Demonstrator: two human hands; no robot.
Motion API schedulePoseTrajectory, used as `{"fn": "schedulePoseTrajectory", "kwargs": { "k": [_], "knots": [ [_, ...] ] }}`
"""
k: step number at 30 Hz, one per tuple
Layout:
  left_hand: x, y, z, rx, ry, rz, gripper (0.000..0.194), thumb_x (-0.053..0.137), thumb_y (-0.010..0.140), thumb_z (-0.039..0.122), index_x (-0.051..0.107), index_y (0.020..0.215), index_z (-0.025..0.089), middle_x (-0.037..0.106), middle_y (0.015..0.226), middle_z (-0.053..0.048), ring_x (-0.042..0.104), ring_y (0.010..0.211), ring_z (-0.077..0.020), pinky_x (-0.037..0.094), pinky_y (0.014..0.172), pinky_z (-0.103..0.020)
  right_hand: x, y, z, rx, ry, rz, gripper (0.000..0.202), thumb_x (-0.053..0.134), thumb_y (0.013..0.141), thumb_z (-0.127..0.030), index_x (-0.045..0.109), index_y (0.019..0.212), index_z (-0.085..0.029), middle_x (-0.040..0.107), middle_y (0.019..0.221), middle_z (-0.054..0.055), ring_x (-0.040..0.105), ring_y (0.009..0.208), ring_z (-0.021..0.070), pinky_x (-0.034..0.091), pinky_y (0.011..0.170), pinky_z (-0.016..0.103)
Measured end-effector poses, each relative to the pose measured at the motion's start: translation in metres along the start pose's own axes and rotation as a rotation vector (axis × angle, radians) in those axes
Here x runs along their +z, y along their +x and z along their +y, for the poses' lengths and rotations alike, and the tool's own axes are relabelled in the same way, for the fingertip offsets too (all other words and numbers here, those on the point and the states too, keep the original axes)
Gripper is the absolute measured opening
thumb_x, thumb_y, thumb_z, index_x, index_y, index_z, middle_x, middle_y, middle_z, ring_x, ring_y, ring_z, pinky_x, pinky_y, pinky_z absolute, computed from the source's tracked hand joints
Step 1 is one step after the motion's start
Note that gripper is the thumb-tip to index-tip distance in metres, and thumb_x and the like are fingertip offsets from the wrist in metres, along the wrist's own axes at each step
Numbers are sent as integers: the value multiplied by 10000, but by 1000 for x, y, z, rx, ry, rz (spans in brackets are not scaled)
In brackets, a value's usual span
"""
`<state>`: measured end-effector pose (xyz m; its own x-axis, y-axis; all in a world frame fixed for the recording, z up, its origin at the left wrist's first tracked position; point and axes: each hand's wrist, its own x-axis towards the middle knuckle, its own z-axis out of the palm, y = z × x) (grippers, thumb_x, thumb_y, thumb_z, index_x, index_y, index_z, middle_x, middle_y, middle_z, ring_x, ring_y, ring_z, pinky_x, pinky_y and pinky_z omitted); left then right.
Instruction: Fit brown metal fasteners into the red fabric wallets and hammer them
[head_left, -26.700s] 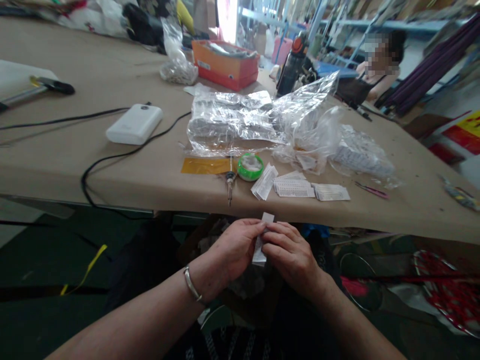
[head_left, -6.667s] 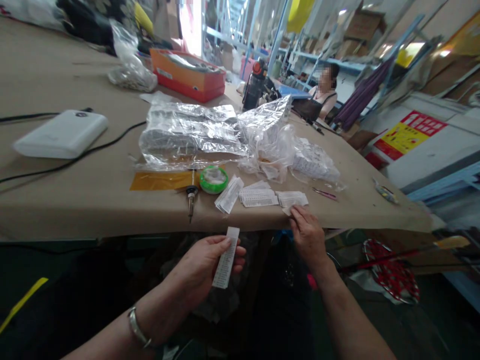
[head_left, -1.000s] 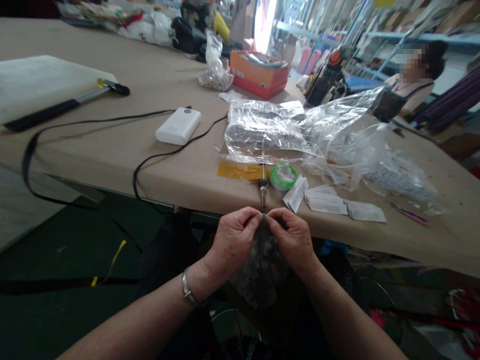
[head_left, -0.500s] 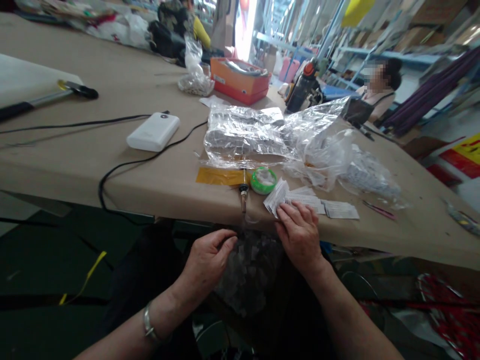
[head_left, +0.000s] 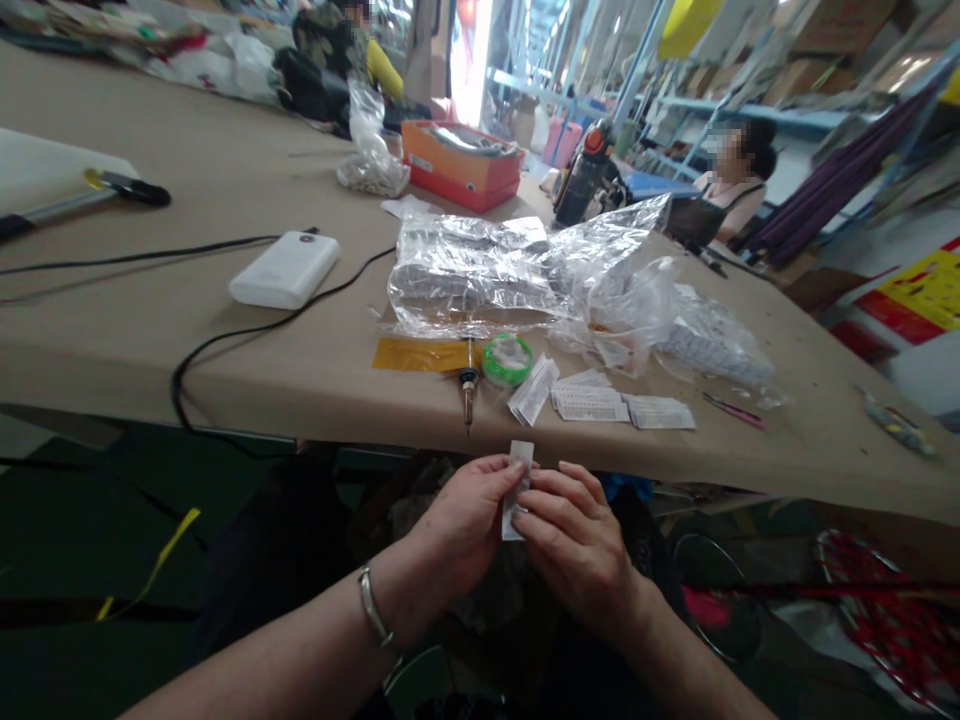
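Head view: at lower centre, left hand [head_left: 457, 525] closed, with thumb pressed on the face of white strip [head_left: 523, 453] and fingers mostly hidden behind. Right hand [head_left: 585, 545] loosely curled, fingers slightly parted, fingertips touching the strip's right edge; thumb hidden, so own grip not determinable. Strip held nearly upright in the frame, just below the front edge of table [head_left: 225, 390]. Silver bracelet [head_left: 373, 605] noted on left wrist.

Directly above the hands, at the table edge: soldering iron [head_left: 469, 388], tip towards the hands. To its left, amber sheet [head_left: 416, 354], partly under clear plastic; to its right, green round container [head_left: 507, 381] with whitish contents. Further right, in a row: fanned strips [head_left: 533, 391], middle stack [head_left: 590, 403], right stack [head_left: 660, 412], all printed; then pink-handled tool [head_left: 735, 410].

Behind these, at centre: shiny clear packaging [head_left: 480, 265], with crumpled bag [head_left: 630, 310] alongside to the right. Left of centre: white power bank [head_left: 285, 268], beside black cable [head_left: 225, 340]. Upper centre: orange-red box [head_left: 465, 170] and dark bottle [head_left: 581, 187]. Upper right: seated person [head_left: 739, 195].
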<state>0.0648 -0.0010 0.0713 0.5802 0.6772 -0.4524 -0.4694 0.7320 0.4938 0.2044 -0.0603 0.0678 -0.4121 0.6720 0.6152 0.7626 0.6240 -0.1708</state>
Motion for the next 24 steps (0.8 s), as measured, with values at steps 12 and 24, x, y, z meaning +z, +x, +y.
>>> {"fn": "schedulePoseTrajectory", "kwargs": {
  "k": [12,24],
  "knots": [
    [0,3,-5,-46,320,175,124,602,820,202,630,878,95,664,695,-79,612,544,-123,522,529,-232,-1,-14,79,326,-429,-40,284,493,891,-222,625,1136,-167,647,1137,106,537,1108,256,413,972,431],
    [12,4,0,-101,85,-25,94,586,749,89,673,765,58,636,684,-70,558,528,-90,446,489,-187,0,-13,24,33,81,57,154,577,850,-147,675,903,-252,703,952,23,577,1094,195,468,950,400]
  ]
}}
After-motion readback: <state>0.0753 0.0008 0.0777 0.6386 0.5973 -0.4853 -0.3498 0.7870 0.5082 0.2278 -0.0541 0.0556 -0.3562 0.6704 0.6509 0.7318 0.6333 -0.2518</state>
